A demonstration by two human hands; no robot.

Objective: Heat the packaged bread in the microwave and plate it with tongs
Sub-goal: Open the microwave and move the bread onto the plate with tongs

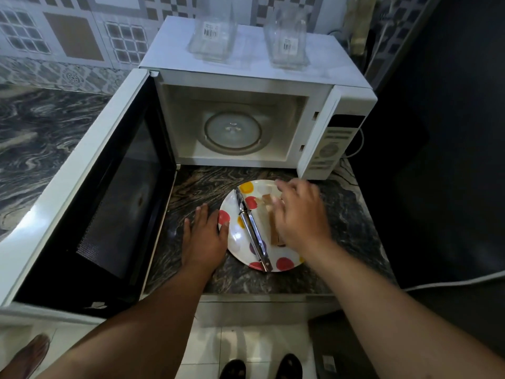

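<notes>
The motion-blurred right hand (300, 212) covers most of the brown packaged bread (274, 231) on the white dotted plate (235, 242); grip indeterminable.

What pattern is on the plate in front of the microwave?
The plate is white with large red, yellow and purple dots, seen in the head view, the only one.

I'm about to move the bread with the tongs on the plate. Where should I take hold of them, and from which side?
Grip the metal tongs on their near half, just above the hinged end that overhangs the polka-dot plate rim nearest you. Come from above and from the near side: they lie flat and diagonal, tips pointing toward the open microwave, so the far end must stay free. The right hand hovers closest.
</notes>
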